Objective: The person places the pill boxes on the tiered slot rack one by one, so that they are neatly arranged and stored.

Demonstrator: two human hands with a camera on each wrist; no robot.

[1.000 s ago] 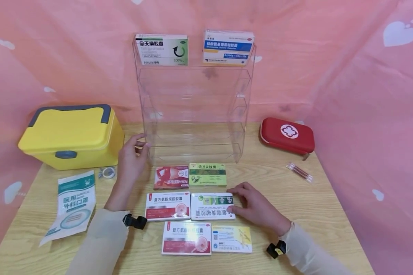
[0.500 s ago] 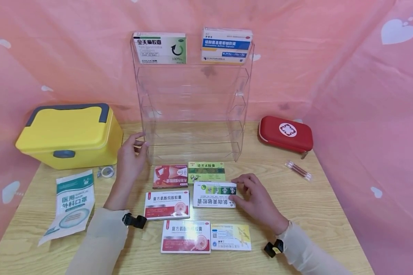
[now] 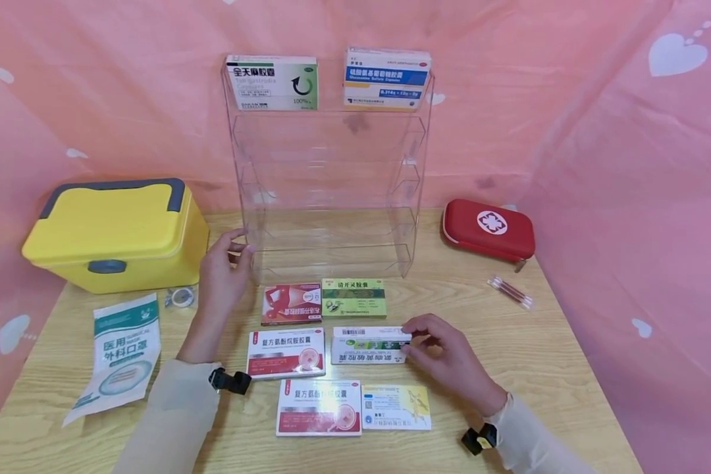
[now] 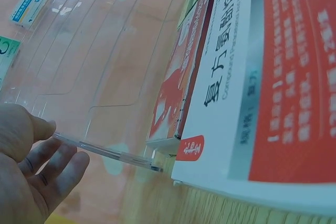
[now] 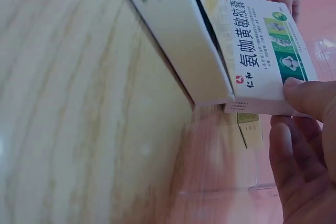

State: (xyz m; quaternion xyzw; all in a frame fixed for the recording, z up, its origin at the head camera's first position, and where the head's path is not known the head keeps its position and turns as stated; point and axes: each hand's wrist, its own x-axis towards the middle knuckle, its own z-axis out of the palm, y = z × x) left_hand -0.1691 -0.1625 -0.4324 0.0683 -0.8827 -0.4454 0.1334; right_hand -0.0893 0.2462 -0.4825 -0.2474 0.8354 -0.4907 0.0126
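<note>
A clear tiered display rack (image 3: 332,197) stands on the table. My left hand (image 3: 225,270) pinches its left side edge; in the left wrist view the thumb (image 4: 44,128) lies on one side of the panel and the fingers on the other. My right hand (image 3: 450,359) grips the right end of a white and green medicine box (image 3: 370,345), thumb against one face in the right wrist view. That box is tilted, its narrow barcoded side showing in the head view. Lying around it are a green box (image 3: 353,297), a red box (image 3: 291,304), and a red-and-white box (image 3: 286,353).
Another red-and-white box (image 3: 318,408) and a yellow-and-white box (image 3: 395,408) lie nearest me. Two boxes (image 3: 272,83) sit on the rack's top tier. To the left are a yellow case (image 3: 112,230), a tape roll (image 3: 180,297) and a mask packet (image 3: 118,352); to the right, a red pouch (image 3: 488,230) and swabs (image 3: 511,292).
My right hand has lifted the white and green box from its row beside the red-and-white one and tipped it, so its narrow side shows. The left hand stays at the rack's edge.
</note>
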